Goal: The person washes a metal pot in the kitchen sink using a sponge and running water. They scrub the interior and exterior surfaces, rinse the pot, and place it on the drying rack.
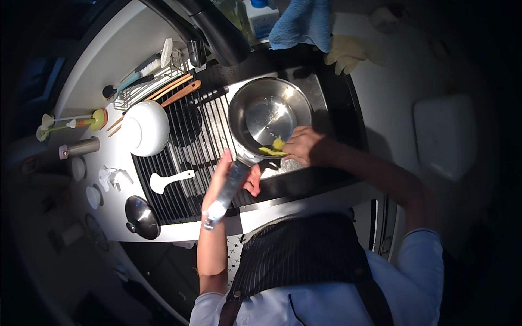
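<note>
A stainless steel pan (265, 93) stands over the sink, its metal handle (226, 195) pointing towards my body. My left hand (236, 175) is around that handle, thumb on one side and fingers on the other. At the pan's near right rim, my right hand (304, 146) holds a yellow-green scrubbing cloth or sponge (273, 150) against the inner wall. My right fingertips are partly hidden. The pan's bottom looks wet and shiny.
A black faucet (222, 36) hangs beyond the pan. On the black roll-up rack (179, 150) at left lie a white bowl (149, 128), a white ladle (169, 180) and a wooden utensil (181, 93). A glass lid (142, 218), blue cloth (304, 24) and rubber gloves (346, 53) are nearby.
</note>
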Tool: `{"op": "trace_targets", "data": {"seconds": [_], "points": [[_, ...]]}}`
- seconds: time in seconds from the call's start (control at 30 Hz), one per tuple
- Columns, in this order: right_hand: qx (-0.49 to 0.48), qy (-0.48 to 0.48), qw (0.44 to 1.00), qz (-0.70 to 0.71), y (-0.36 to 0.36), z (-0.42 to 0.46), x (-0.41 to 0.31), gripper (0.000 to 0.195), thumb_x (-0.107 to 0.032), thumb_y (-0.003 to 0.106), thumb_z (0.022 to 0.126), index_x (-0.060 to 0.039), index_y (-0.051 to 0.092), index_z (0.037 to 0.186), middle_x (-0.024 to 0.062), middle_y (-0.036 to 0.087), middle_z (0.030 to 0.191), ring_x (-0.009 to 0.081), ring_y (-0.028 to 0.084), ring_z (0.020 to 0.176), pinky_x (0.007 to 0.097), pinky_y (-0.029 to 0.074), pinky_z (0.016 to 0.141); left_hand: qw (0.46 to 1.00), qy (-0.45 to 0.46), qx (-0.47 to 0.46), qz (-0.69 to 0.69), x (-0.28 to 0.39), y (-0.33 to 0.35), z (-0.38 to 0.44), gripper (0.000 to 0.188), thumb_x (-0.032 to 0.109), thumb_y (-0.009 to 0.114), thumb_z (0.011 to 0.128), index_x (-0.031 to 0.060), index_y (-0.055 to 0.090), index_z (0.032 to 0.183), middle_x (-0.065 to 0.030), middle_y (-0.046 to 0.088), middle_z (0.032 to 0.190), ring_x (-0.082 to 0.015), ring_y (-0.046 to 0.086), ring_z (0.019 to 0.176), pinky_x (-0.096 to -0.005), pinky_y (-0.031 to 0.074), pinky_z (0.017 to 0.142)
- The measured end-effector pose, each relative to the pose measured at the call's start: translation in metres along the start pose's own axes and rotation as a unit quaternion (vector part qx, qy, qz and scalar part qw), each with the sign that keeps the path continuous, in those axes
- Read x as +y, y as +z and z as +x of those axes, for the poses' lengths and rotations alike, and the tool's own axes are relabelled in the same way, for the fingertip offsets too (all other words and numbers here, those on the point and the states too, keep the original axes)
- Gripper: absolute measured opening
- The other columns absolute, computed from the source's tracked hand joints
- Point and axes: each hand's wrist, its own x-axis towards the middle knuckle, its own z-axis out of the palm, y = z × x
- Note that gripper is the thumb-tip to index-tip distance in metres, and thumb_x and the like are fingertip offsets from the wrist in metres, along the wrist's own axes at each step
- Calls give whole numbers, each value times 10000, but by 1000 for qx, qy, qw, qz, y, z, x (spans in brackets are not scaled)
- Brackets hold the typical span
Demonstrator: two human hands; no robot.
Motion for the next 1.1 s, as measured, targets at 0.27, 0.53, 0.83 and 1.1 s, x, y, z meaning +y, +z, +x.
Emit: {"op": "trace_targets", "data": {"seconds": [0.27,0.53,0.83,1.1], "points": [[120,180,956,198,1,32,-68,227,-233,672,883,-14,637,837,201,636,710,405,640,693,467,494,653,867,481,127,40,10,21,28,706,272,635,911,13,304,1478,-208,471,1422,-280,391,1395,-417,231,1195],[77,181,945,263,23,48,-85,241,-104,678,847,27,589,1028,252,646,863,440,638,853,479,497,736,835,453,212,-228,34,16,71,405,278,485,1002,140,364,641,0,379,552,-145,378,563,-326,416,701],[-302,202,895,261,-17,48,-66,776,-675,332,972,-56,511,1406,194,596,1327,348,568,1221,439,373,1082,837,505,145,-156,49,14,52,395,229,496,919,145,356,559,-12,373,498,-143,340,506,-309,393,622],[-276,150,941,-125,-21,45,3,644,-609,303,1009,-165,470,1445,97,464,1498,192,371,1417,402,122,1237,860,453,170,-161,54,13,53,359,188,502,899,144,346,579,-10,349,492,-146,315,499,-309,371,609]]}}
